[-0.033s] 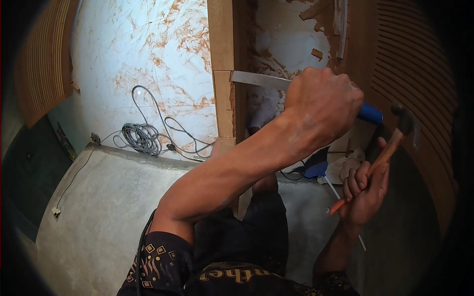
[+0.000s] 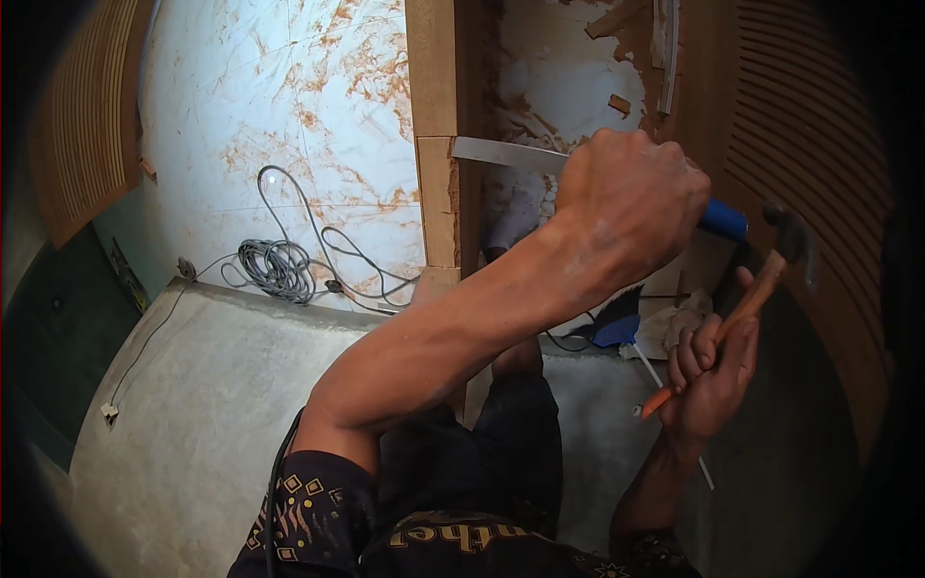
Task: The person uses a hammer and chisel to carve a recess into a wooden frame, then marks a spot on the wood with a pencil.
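Note:
My left hand point(image 2: 631, 202) is closed around a chisel point(image 2: 511, 154), its blue handle end showing past the fist. The flat steel blade points left, and its tip meets the edge of a wooden door frame point(image 2: 436, 207) beside a rough, chipped recess. Lower right, my right hand point(image 2: 718, 371) grips a claw hammer point(image 2: 768, 281) by its orange-brown wooden handle. The dark hammer head stands just right of the chisel handle's end, with a small gap between them. My left forearm crosses the middle and hides part of the frame's lower end.
A coiled grey cable point(image 2: 275, 270) lies on the dusty white tiled floor point(image 2: 231, 116) to the left. Ribbed wooden panels point(image 2: 809, 125) stand at both sides. Wood scraps point(image 2: 620, 104) litter the floor beyond the frame. A blue, white-handled tool point(image 2: 617, 332) lies below my left hand.

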